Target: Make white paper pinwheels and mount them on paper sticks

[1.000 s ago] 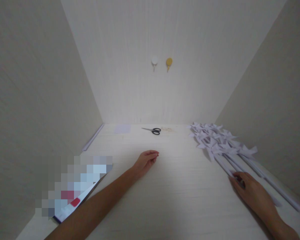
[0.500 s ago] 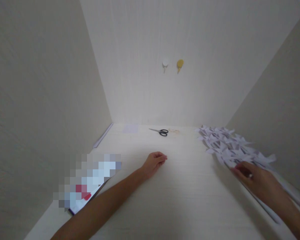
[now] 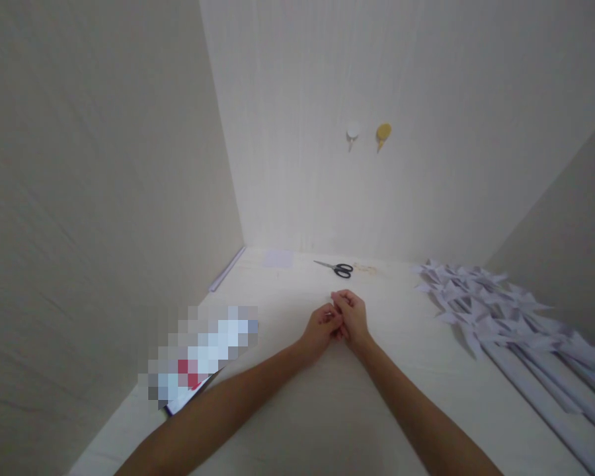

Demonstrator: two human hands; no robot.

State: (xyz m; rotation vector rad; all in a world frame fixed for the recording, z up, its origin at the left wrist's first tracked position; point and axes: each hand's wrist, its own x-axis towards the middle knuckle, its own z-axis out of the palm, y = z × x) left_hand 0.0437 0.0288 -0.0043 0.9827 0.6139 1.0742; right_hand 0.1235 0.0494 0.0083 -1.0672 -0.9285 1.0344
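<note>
Near the middle of the table my left hand (image 3: 322, 330) and my right hand (image 3: 351, 318) meet, their fingers curled and touching each other. Both are closed, and whatever may lie inside the fingers is hidden. Beyond them lie scissors (image 3: 338, 268) with black handles, blades pointing left. Beside the handles is a small tangle of thin pale tan bits (image 3: 365, 269), too small to name. To the right of my right hand, apart from it, several white paper pinwheels (image 3: 480, 307) lie bunched together, with long rolled-paper sticks (image 3: 530, 403) running toward me.
A pale lilac paper square (image 3: 278, 258) lies near the back wall. One thin paper roll (image 3: 227, 270) rests along the left wall. A lit screen device (image 3: 203, 363), partly blurred out, is by my left forearm. White (image 3: 352, 133) and yellow (image 3: 383, 132) hooks hang on the back wall.
My right hand has moved left from the pinwheels to my left hand, and the two now touch. The pinwheels stay lying at the right. The whole view has shifted somewhat.
</note>
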